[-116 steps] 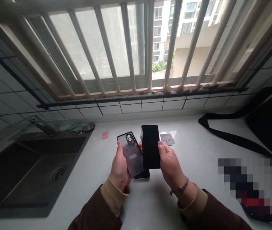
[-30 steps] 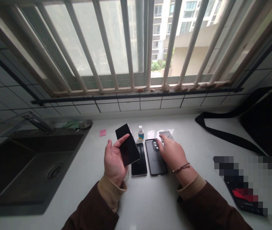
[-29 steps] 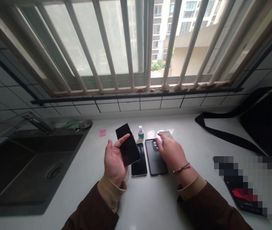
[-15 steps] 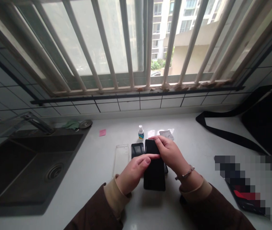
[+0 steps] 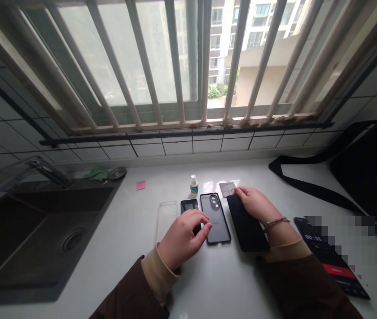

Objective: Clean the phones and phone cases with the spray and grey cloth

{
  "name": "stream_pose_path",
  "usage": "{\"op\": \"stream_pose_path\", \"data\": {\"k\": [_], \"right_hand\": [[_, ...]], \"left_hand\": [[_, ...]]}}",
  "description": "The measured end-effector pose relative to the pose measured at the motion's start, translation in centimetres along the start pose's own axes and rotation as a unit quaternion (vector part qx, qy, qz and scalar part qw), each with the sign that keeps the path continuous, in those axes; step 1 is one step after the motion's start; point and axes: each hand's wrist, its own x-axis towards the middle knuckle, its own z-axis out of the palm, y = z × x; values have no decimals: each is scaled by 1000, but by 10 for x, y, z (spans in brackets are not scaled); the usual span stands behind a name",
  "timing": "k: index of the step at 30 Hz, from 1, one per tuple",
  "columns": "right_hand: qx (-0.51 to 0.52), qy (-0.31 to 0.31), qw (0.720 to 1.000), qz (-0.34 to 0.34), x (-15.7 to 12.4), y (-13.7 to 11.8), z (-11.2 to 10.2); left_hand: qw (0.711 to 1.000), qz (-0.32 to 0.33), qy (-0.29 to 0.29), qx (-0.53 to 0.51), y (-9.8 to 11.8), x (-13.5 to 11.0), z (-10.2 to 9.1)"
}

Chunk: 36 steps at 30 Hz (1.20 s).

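My right hand point(image 5: 257, 204) grips the far end of a black phone point(image 5: 247, 227), which lies slanted on the white counter point(image 5: 135, 248) just right of a black phone case point(image 5: 215, 218). The case lies with its camera cut-out facing up. My left hand point(image 5: 182, 237) hovers low with loosely bent fingers and holds nothing. Its fingertips rest over a second, smaller phone point(image 5: 189, 205) and touch the case's left edge. A clear case point(image 5: 167, 215) lies to the left of that phone.
A small white bottle point(image 5: 194, 184), a grey packet point(image 5: 227, 188) and a pink note point(image 5: 141, 185) lie near the wall. A dark sink point(image 5: 42, 230) with a faucet point(image 5: 40, 168) fills the left. A black bag strap point(image 5: 308, 186) and a phone with a lit screen point(image 5: 333, 259) are on the right.
The black phone went from my left hand into my right hand, which carried it rightward past the black case and down to the counter. My left hand let go and dropped over the smaller phone.
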Motion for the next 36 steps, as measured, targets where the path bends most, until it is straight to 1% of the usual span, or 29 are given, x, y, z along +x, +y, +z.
{"op": "stream_pose_path", "data": {"k": [4,7,13,22,27,31,36], "right_hand": [[-44,6,999,7,3,4,8],[-82,8,996,15,3,2,12],[-153,15,988,26,-2,-4,16],[-239,26,970,44,-21,-18,20],[-246,18,968,56,-22,-21,20],[-253,9,965,70,-19,-17,19],[-248,12,967,60,-19,-15,21]], "left_hand": [[994,47,-56,81,-6,-2,5],[989,55,-81,114,-7,-3,7],[988,59,-82,119,-8,-3,7],[986,63,-83,128,-11,-3,8],[989,68,-73,113,-10,-3,8],[988,61,-81,119,-9,-2,8],[985,51,-93,134,-10,-3,8]]}}
